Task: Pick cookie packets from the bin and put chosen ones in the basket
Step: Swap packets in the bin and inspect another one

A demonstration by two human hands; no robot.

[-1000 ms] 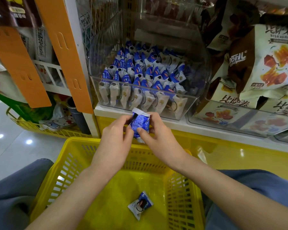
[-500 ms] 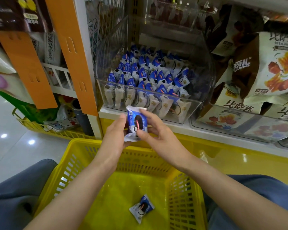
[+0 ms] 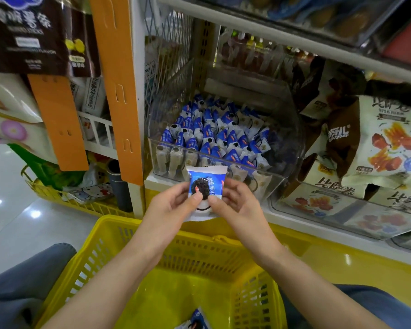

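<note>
While both my hands pinch it, the cookie packet point(image 3: 205, 191) faces me.
Left hand point(image 3: 173, 205) and right hand point(image 3: 237, 203) grip its sides between bin point(image 3: 282, 176) and basket point(image 3: 119, 233).

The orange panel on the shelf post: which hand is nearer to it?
Left. The left hand pinches the cookie packet just right of the lower end of the orange panel; the right hand pinches the packet's other side, farther right.
</note>
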